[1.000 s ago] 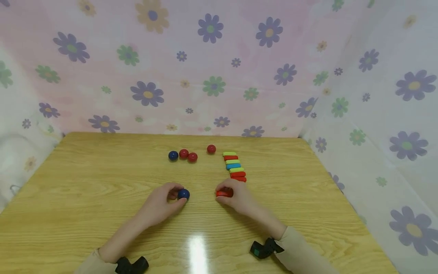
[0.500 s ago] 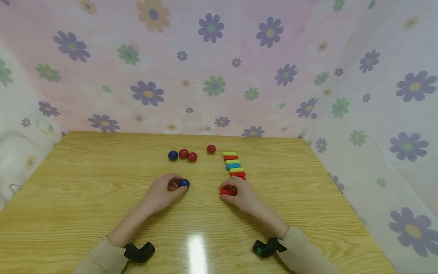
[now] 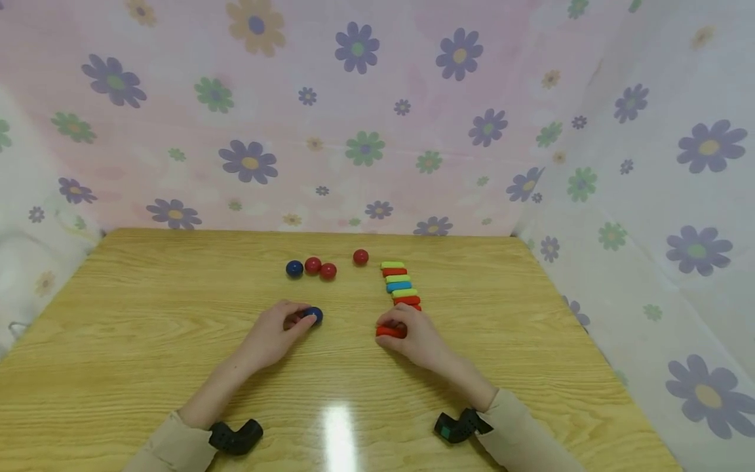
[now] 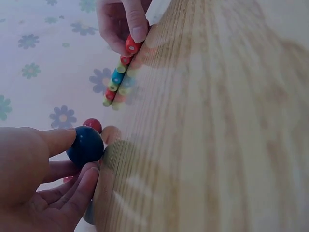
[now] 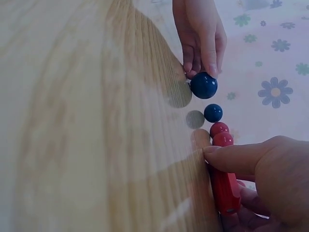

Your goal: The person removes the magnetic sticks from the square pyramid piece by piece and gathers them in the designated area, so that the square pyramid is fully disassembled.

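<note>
In the head view my left hand (image 3: 268,337) pinches a dark blue ball (image 3: 315,315) between thumb and fingers. The left wrist view has this ball (image 4: 85,146) at or very near the tabletop. My right hand (image 3: 420,337) holds a red stick (image 3: 388,332) lying crosswise, thumb on its near side. Seen from the right wrist, the red stick (image 5: 224,189) has a round-ended, rod-like shape and lies along the table surface. Just beyond that hand runs a column of short yellow-green, red and blue sticks (image 3: 399,286); its nearest red stick is partly hidden by the fingers.
Toward the back of the wooden table (image 3: 177,282) sit another dark blue ball (image 3: 294,269) and two red balls (image 3: 320,268) close together. A third red ball (image 3: 360,257) lies to their right. Flower-printed cloth (image 3: 366,98) stands behind the table and on its sides.
My left hand has slid the blue ball away from me, toward the back balls. My right hand has shifted slightly to the right with the red stick. The other balls stay put.
</note>
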